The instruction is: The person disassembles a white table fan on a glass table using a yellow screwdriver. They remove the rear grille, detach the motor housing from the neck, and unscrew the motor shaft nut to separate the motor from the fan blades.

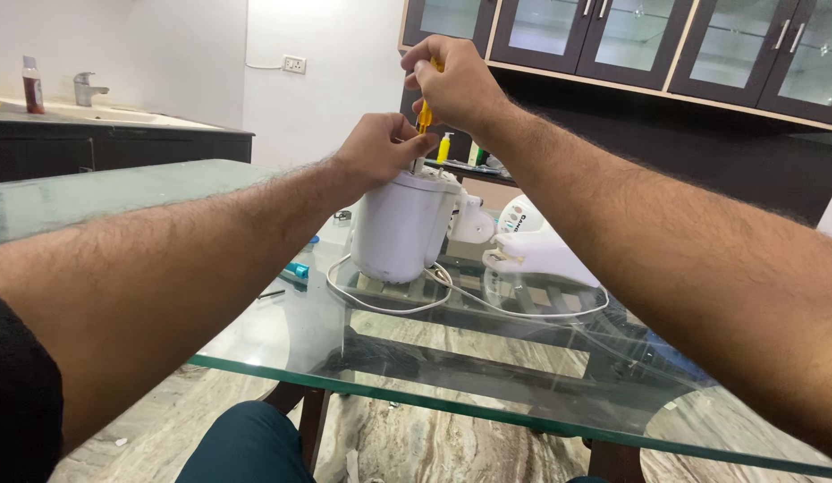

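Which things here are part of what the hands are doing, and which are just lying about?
In use:
- right hand gripping the yellow screwdriver
- left hand steadying its shaft
- white appliance body
- white cord

Lying about:
- white cover piece
- blue tool
- bottle by the tap

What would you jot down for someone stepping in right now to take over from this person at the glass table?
Right hand: closed around the yellow-handled screwdriver, held upright, tip down into the top of the white appliance body.
Left hand: fingers at the screwdriver shaft, resting on the appliance's top rim, steadying it.
The appliance stands upright on the glass table; its white cord loops around its base. A separate white housing part lies to its right, so some disassembly looks done.
Left: the screw under the tip; whether it is loose cannot be seen.
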